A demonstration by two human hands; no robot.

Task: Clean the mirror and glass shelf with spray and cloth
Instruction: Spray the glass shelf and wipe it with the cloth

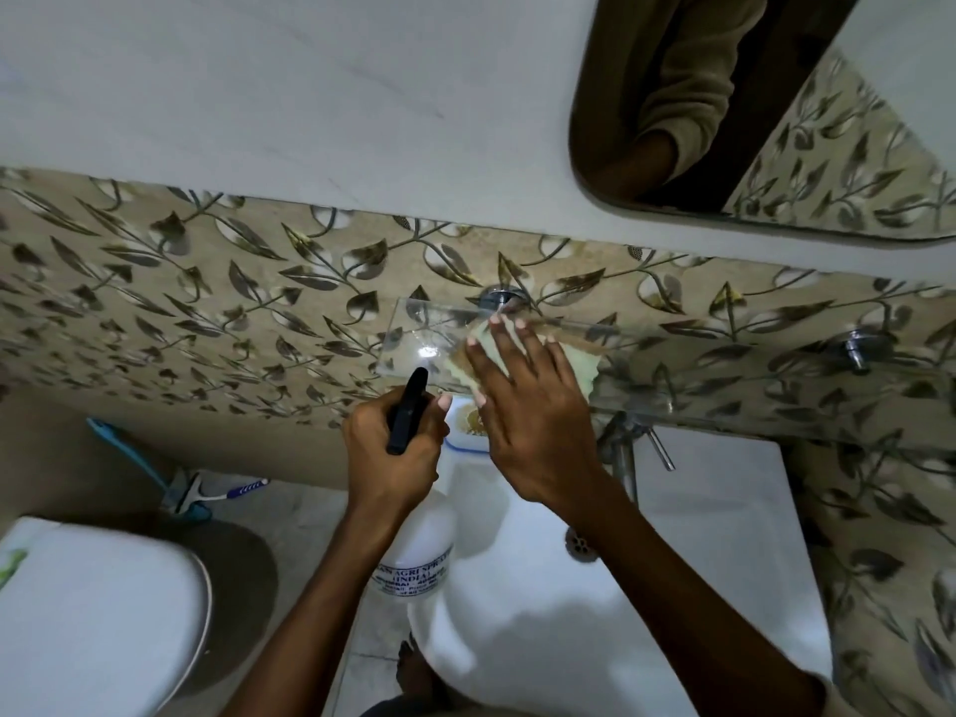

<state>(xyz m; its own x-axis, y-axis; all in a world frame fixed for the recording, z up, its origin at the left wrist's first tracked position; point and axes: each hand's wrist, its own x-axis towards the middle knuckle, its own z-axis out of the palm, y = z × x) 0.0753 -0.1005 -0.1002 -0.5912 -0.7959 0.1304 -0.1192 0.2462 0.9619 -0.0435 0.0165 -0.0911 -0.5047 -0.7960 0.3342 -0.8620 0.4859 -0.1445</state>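
Observation:
A clear glass shelf (424,333) juts from the leaf-patterned wall above the basin. My right hand (522,401) lies flat with fingers spread, pressing a pale green cloth (582,367) onto the shelf's middle. My left hand (393,458) is wrapped around the black trigger head of a white spray bottle (419,556), held just below the shelf's front edge with the nozzle pointing up at the glass. The mirror (776,121) hangs on the wall at the upper right and reflects a sleeve and an arm.
A white washbasin (698,535) with a chrome tap (628,447) sits under the shelf. A soap dish (468,429) rests at the basin's back left. A white toilet (98,613) stands at the lower left, a blue-handled brush (155,473) behind it. A chrome wall valve (856,349) sticks out at right.

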